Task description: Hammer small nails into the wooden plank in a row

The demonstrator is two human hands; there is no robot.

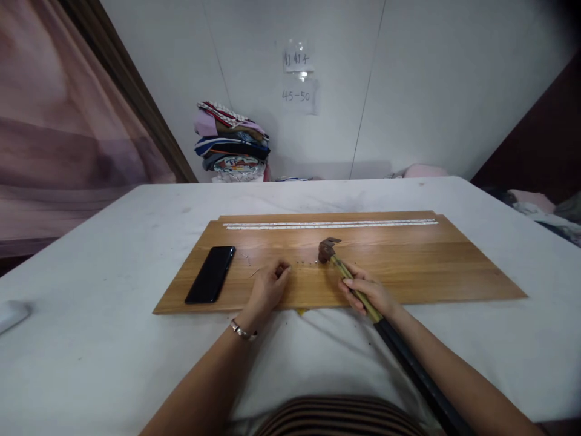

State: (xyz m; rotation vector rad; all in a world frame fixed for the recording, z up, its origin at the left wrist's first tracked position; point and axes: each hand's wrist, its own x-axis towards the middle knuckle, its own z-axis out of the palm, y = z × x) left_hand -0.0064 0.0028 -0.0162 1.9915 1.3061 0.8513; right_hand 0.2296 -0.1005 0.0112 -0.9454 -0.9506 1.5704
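Note:
My right hand [365, 289] is wrapped round the yellow upper handle of a claw hammer [325, 249]; its rusty head is low over the wooden board [408, 260], and whether it touches the wood I cannot tell. The black lower handle runs back along my forearm. My left hand [271, 283] rests on the board with its fingers curled together, and what they hold, if anything, is hidden. Between the hand and the hammer head runs a short row of small nail heads [303, 262]. Several loose nails [248, 260] lie left of my left hand.
A black phone [211, 274] lies on the board's left side. Two white measuring strips [331, 224] run along its far edge. The board lies on a white table [91, 290]. Folded clothes [233, 145] are stacked behind, against the wall. A white object [13, 315] is at far left.

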